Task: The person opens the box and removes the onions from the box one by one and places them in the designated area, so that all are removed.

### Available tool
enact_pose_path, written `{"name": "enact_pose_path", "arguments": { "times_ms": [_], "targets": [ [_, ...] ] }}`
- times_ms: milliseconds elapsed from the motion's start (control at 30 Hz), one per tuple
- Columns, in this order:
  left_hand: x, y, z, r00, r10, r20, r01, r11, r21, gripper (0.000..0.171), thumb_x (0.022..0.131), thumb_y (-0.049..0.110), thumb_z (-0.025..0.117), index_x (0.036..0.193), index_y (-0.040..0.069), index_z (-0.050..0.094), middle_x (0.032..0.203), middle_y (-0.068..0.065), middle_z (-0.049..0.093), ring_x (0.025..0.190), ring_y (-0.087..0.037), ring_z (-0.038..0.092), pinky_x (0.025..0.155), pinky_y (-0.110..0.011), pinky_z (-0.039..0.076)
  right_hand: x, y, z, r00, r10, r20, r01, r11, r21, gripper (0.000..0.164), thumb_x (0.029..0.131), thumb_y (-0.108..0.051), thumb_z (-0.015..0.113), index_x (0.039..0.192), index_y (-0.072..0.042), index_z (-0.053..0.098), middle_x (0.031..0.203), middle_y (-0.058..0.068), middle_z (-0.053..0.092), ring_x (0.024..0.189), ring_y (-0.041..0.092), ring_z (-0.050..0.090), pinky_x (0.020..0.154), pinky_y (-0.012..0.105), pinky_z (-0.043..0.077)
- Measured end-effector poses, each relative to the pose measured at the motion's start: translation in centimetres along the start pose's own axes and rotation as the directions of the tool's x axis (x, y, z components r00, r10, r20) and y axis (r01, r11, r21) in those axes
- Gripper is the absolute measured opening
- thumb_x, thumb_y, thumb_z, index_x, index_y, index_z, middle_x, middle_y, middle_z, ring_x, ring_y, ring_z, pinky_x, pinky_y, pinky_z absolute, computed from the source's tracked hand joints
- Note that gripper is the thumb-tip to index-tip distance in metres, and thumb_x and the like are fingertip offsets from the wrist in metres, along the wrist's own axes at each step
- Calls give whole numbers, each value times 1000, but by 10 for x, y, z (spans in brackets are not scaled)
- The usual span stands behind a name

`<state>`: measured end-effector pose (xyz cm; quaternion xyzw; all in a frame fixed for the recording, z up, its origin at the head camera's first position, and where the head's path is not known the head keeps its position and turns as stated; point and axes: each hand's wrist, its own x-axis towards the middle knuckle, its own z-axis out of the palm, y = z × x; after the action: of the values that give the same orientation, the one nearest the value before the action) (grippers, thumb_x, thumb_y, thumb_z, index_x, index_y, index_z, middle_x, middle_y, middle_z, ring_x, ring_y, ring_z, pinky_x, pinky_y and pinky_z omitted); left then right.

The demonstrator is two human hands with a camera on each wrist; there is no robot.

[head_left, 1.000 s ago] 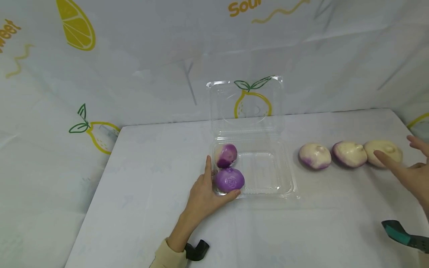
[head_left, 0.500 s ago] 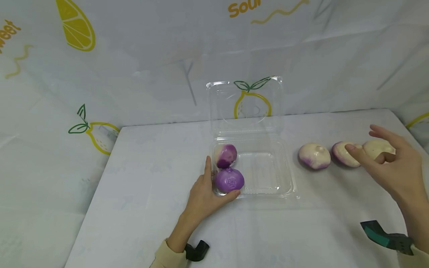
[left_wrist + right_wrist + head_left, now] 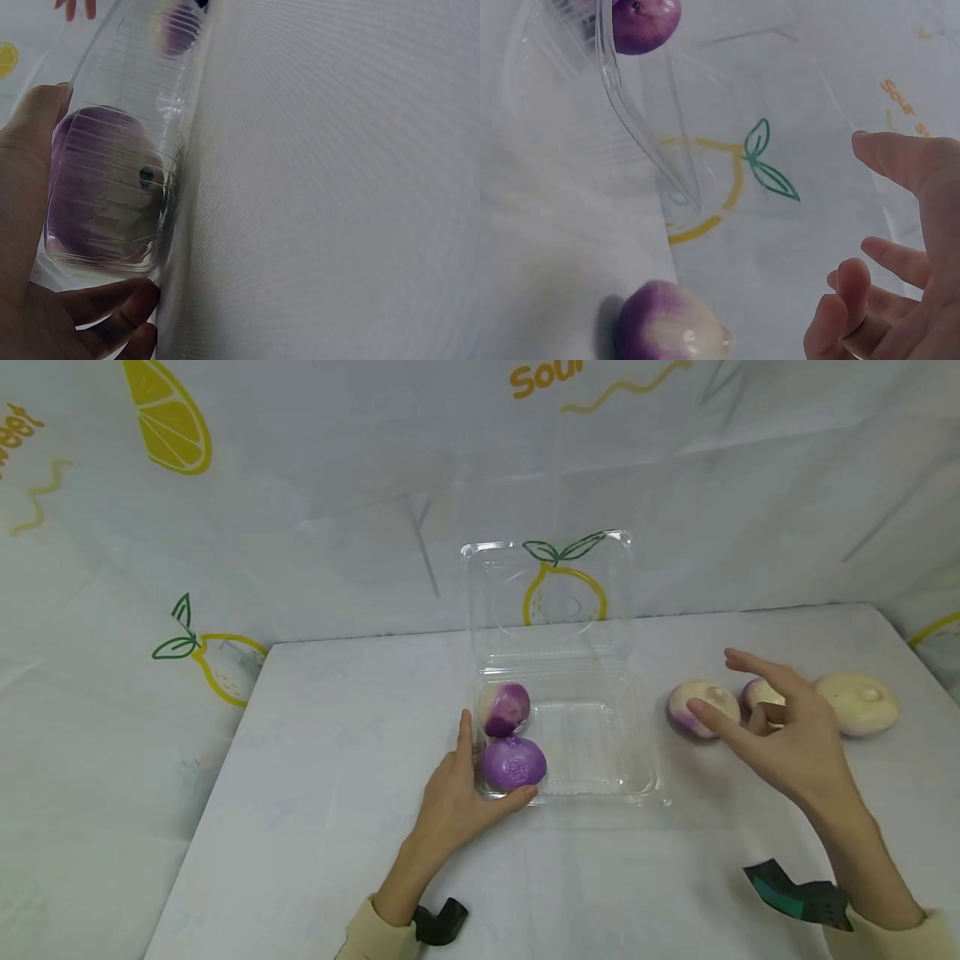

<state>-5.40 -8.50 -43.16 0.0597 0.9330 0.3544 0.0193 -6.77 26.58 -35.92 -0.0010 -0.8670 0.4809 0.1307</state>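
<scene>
A clear plastic clamshell container (image 3: 585, 747) stands open on the table, its lid (image 3: 495, 585) tilted up at the back. Inside, along the left side, lie a purple-and-white onion (image 3: 507, 710) and a purple onion (image 3: 513, 764). My left hand (image 3: 453, 793) holds the container's front left corner, thumb along the front and fingers at the left side. To the right are three pale onions: a left one (image 3: 693, 700), a middle one (image 3: 756, 693) mostly hidden, and a right one (image 3: 858, 703). Over the first two hovers my right hand (image 3: 787, 735), holding nothing, thumb and index finger spread.
The white table (image 3: 360, 718) ends at the back against a hanging sheet (image 3: 337, 527) printed with lemons. Dark straps with camera mounts (image 3: 802, 897) sit on both wrists. The raised lid reaches up in front of the sheet.
My right hand has swept left from the rightmost onion to above the left and middle ones, uncovering the right one. The left hand, the container and the onions have stayed in place.
</scene>
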Motion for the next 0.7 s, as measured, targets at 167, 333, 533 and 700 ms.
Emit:
{"name": "enact_pose_path", "arguments": {
  "times_ms": [167,333,533,700],
  "targets": [
    [0,1,0,1000,-4,1,4,1000,-2,132,72,69,80,166,12,9,137,-22,64,124,-36,64,99,-53,55,0,-7,17,998,-39,48,39,999,7,70,80,-8,87,144,-15,58,84,-16,57,42,6,37,43,27,31],
    [0,2,0,1000,-14,6,14,1000,-1,132,71,70,81,166,13,8,137,-21,64,124,-36,64,99,-53,55,-2,-16,37,992,-79,100,76,996,36,71,80,-9,87,144,-19,58,127,-16,59,41,6,37,42,23,34],
    [1,2,0,1000,-4,1,4,1000,6,132,71,69,80,166,11,9,137,-22,64,124,-37,64,99,-53,55,-5,-24,65,976,-154,152,149,988,43,71,78,-12,89,142,-16,60,135,11,63,40,4,35,39,22,32],
    [1,1,0,1000,3,1,-3,1000,8,131,72,68,81,166,10,9,137,-22,64,124,-38,64,99,-54,55,-9,-27,89,961,-163,225,144,985,98,66,80,-15,88,140,-13,61,135,15,64,39,2,36,37,22,32]
  ]
}}
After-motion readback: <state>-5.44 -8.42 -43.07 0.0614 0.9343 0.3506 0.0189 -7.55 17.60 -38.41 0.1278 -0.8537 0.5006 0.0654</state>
